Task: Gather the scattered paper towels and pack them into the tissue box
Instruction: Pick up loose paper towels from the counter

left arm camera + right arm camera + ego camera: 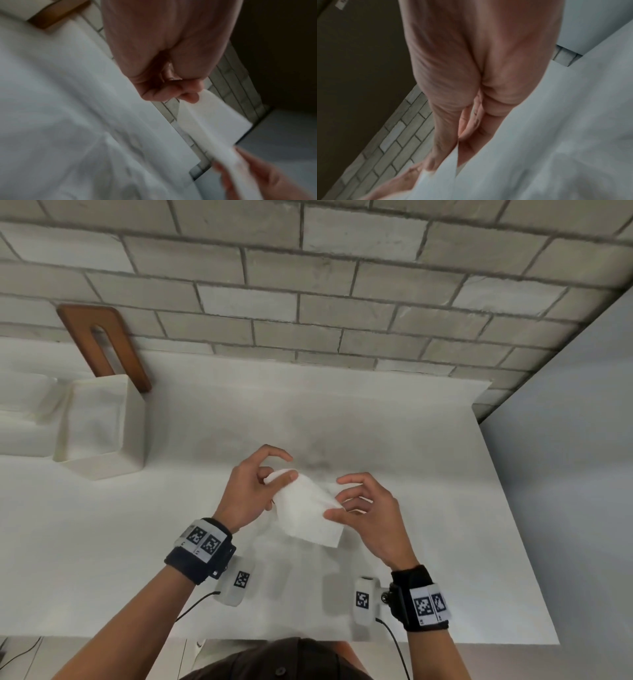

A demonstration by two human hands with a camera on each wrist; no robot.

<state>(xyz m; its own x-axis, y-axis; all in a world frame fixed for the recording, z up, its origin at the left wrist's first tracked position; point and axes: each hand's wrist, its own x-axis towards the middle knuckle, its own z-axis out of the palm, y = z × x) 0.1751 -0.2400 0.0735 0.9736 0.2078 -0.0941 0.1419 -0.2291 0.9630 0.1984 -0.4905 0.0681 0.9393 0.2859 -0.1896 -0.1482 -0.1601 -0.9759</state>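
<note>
Over the table's [445, 542] near middle, the left hand [250, 491] and right hand [366, 515] each pinch an end of a folded paper towel [308, 515] — light, limp, tearable, best held by its edges. Farther left stands the open tissue box [102, 426] — well apart.

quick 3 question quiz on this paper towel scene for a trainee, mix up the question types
1. True or false: both the left hand and the right hand hold the paper towel.
2. The tissue box stands on which side of the table: A) the person's left B) the person's right C) centre
3. Fill in: the brown wooden board leans against the ____ wall.

Key: 1 true; 2 A; 3 brick
</note>
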